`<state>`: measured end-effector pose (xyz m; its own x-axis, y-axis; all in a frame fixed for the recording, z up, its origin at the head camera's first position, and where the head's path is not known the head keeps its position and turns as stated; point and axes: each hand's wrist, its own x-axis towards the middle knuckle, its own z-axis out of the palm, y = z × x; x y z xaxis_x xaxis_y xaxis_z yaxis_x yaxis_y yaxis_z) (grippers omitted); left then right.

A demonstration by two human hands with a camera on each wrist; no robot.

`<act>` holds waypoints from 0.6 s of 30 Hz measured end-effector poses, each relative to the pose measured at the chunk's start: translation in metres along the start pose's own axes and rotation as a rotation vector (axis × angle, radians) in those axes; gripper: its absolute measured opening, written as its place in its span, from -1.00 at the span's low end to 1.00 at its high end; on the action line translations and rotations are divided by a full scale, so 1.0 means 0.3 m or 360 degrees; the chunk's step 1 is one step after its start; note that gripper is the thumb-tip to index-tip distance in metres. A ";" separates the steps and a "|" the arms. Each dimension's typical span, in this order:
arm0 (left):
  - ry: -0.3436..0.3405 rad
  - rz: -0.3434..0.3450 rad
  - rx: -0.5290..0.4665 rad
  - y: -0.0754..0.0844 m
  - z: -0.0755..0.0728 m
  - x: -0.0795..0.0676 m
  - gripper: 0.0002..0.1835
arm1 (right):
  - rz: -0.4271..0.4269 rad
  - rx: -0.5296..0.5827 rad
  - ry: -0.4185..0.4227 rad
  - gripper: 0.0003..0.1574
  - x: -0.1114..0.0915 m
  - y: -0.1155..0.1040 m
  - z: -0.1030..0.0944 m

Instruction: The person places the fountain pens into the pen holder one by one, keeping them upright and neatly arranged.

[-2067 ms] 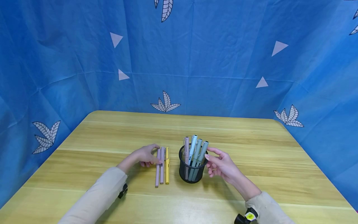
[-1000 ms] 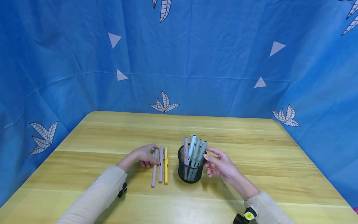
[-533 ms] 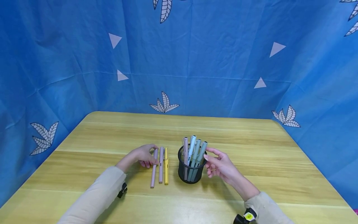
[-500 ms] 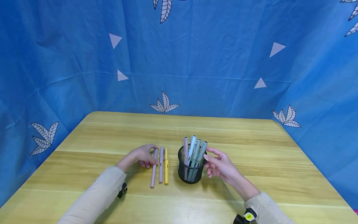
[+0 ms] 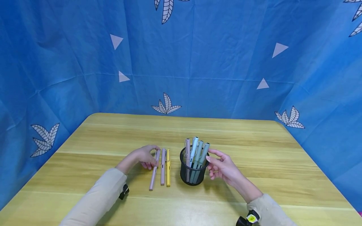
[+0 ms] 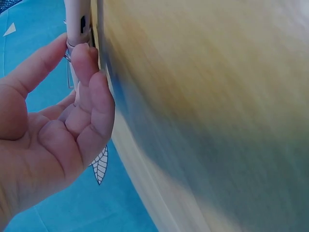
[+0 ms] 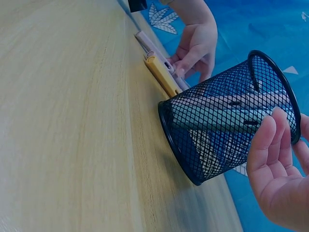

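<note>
My left hand point(image 5: 145, 156) pinches the leftmost lilac pen point(image 5: 152, 179) between thumb and fingers near its capped end. That pen slants, its near end pointing left; in the left wrist view the lilac pen point(image 6: 77, 19) rises from the fingertips. Beside it lie a second lilac pen point(image 5: 162, 169) and a yellow pen point(image 5: 168, 171), side by side. My right hand point(image 5: 223, 166) holds the black mesh pen holder point(image 5: 185, 175) at its right rim, thumb in front. Standing in the holder are a lilac pen point(image 5: 188, 147), a light blue pen point(image 5: 194, 146) and two grey-green pens point(image 5: 205, 152).
The wooden table point(image 5: 226, 131) has rounded far corners. A blue cloth point(image 5: 220, 56) with leaf and triangle prints hangs behind and at the sides. Black wrist cameras sit at both sleeves, the right wrist camera point(image 5: 244, 220) in plain view.
The leftmost lilac pen has turned and slid left, its near end swinging away from the second lilac pen. My right hand and the pen holder have stayed in place.
</note>
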<state>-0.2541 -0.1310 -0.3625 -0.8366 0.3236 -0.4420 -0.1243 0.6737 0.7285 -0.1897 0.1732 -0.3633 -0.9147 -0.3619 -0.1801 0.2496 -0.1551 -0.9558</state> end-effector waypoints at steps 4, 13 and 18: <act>-0.0014 -0.0003 -0.0007 0.009 -0.005 -0.006 -0.28 | -0.0001 -0.0002 -0.0007 -0.24 -0.001 -0.002 0.001; -0.0056 0.0012 -0.0077 0.017 -0.014 -0.014 -0.28 | -0.0005 -0.0011 -0.0013 -0.24 -0.004 -0.003 0.001; -0.0053 0.0051 -0.0101 0.027 -0.023 -0.021 -0.27 | -0.0003 -0.0013 -0.0010 -0.24 -0.003 -0.001 0.001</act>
<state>-0.2535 -0.1322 -0.3501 -0.8227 0.3666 -0.4345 -0.1323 0.6198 0.7736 -0.1888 0.1734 -0.3629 -0.9131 -0.3673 -0.1771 0.2454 -0.1481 -0.9580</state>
